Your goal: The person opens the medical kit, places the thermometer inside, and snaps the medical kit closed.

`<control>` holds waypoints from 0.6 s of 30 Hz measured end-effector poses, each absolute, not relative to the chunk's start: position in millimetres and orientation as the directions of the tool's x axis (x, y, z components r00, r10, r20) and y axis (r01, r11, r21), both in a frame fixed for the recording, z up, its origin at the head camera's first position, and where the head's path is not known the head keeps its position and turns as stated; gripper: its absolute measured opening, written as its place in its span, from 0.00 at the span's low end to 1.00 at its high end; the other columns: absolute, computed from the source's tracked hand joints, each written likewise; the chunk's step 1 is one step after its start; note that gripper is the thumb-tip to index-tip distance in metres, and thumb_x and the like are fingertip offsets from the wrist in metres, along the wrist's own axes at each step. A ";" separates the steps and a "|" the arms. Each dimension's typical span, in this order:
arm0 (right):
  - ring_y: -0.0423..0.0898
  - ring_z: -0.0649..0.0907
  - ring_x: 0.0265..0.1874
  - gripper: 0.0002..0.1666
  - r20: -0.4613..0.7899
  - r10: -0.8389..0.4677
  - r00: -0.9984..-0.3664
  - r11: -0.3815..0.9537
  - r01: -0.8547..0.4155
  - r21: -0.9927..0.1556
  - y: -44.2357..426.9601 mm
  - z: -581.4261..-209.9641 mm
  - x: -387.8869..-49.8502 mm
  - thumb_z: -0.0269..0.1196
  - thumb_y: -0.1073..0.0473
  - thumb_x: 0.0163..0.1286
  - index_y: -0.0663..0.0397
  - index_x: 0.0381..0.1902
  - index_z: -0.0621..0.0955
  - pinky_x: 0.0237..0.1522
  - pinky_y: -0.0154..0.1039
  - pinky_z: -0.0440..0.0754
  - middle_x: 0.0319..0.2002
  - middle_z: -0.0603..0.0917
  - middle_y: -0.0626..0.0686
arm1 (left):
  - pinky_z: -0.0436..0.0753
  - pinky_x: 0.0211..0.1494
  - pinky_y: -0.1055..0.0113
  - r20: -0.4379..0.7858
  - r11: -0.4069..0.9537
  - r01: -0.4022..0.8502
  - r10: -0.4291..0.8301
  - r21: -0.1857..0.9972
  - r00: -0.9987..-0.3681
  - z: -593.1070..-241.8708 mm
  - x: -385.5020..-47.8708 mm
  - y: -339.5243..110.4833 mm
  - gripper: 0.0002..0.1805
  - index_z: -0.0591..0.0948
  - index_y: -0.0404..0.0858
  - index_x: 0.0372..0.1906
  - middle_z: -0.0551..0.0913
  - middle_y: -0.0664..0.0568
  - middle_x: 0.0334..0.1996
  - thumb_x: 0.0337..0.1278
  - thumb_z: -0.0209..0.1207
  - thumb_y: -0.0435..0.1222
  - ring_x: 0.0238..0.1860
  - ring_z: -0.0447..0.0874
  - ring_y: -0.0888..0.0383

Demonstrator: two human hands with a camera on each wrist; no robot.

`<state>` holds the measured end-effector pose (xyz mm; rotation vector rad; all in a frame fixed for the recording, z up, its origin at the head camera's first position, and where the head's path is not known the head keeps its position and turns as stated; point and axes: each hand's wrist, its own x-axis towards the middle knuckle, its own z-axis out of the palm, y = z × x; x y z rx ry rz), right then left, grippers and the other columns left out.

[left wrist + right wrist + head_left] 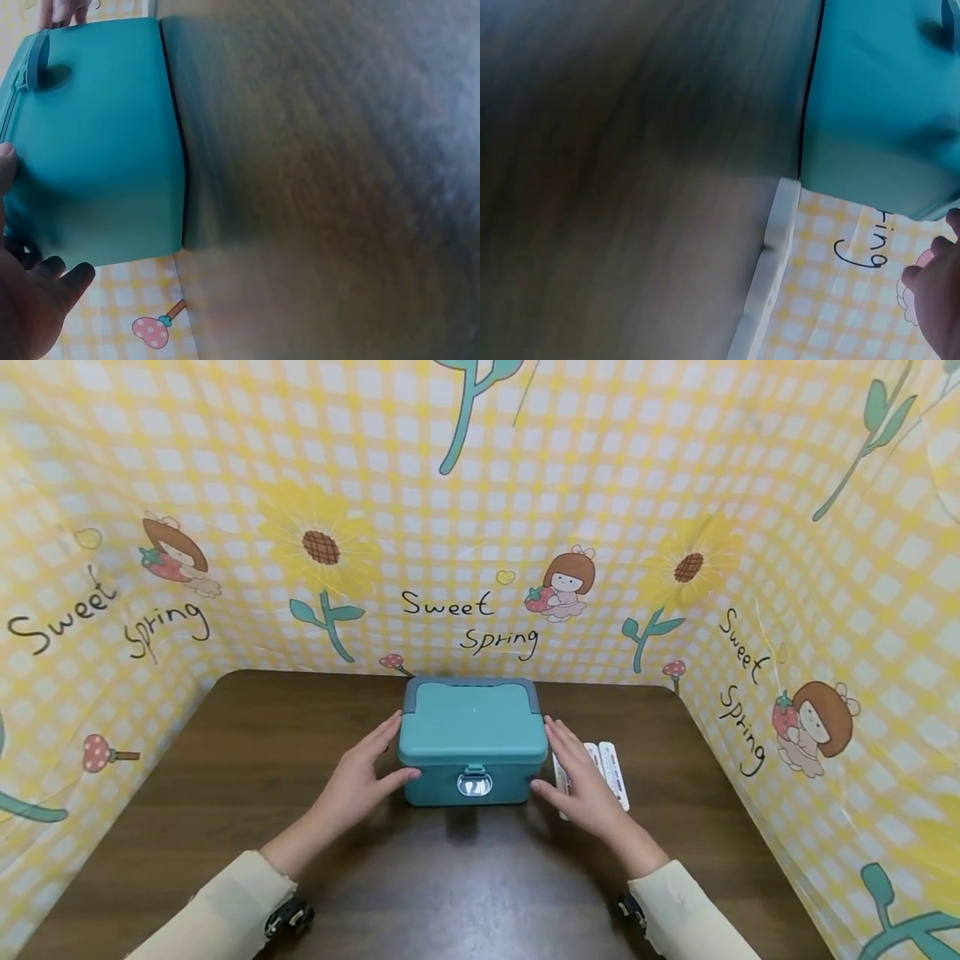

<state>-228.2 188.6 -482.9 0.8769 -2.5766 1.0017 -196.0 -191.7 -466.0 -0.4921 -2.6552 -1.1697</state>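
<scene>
A teal lidded box (474,720) with a clear front latch (475,785) stands closed on the table. My left hand (365,779) lies along its left side, fingers fairly straight and thumb at the front left corner. On the opposite side my right hand (583,779) mirrors this, its thumb near the front right corner. In the left wrist view the fingers (75,281) are beside the box's end wall. Whether the right fingertips touch the box or sit just beside it, I cannot tell. White flat plastic pieces (613,774) lie partly hidden behind my right hand.
The dark wooden table (300,727) reaches back to a yellow checked cloth (450,552) hanging behind it and at both sides. The box stands close to the back cloth. In the right wrist view, the white pieces (763,277) form a row near the box.
</scene>
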 end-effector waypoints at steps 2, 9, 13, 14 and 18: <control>0.54 0.54 0.82 0.52 0.442 -0.433 -0.785 0.585 -0.618 -0.525 188.6 -484.4 -226.5 0.71 0.49 0.69 0.49 0.82 0.57 0.77 0.66 0.57 0.82 0.57 0.52 | 0.72 0.72 0.41 0.311 0.626 0.374 0.214 0.684 -0.926 -469.5 -195.5 -188.1 0.51 0.56 0.47 0.82 0.57 0.51 0.81 0.60 0.67 0.57 0.77 0.63 0.44; 0.51 0.59 0.80 0.48 0.491 -0.352 -0.797 0.583 -0.597 -0.552 182.8 -480.2 -227.1 0.72 0.52 0.68 0.50 0.80 0.63 0.78 0.62 0.60 0.80 0.62 0.46 | 0.71 0.72 0.40 0.311 0.627 0.374 0.215 0.683 -0.926 -465.5 -195.4 -185.7 0.51 0.56 0.45 0.82 0.56 0.49 0.81 0.61 0.67 0.55 0.77 0.63 0.43; 0.50 0.59 0.80 0.49 0.478 -0.355 -0.804 0.574 -0.591 -0.567 185.0 -477.2 -227.6 0.73 0.52 0.66 0.50 0.80 0.64 0.77 0.62 0.61 0.80 0.62 0.46 | 0.69 0.74 0.40 0.282 0.638 0.358 0.222 0.682 -0.933 -459.7 -195.3 -184.5 0.53 0.55 0.45 0.82 0.56 0.49 0.81 0.59 0.70 0.53 0.78 0.61 0.43; 0.50 0.59 0.80 0.50 0.477 -0.361 -0.801 0.566 -0.595 -0.571 185.7 -475.4 -228.3 0.74 0.52 0.66 0.49 0.80 0.63 0.77 0.62 0.60 0.80 0.63 0.47 | 0.69 0.74 0.40 0.276 0.640 0.354 0.223 0.682 -0.935 -457.9 -195.5 -184.7 0.54 0.54 0.45 0.83 0.55 0.49 0.82 0.59 0.71 0.53 0.78 0.60 0.43; 0.50 0.59 0.80 0.52 0.454 -0.383 -0.804 0.534 -0.594 -0.602 188.0 -466.9 -230.9 0.75 0.52 0.65 0.46 0.81 0.62 0.77 0.63 0.60 0.80 0.62 0.47 | 0.69 0.74 0.40 0.266 0.638 0.359 0.241 0.681 -0.933 -450.1 -196.4 -187.2 0.55 0.53 0.46 0.83 0.54 0.50 0.82 0.58 0.72 0.51 0.78 0.60 0.44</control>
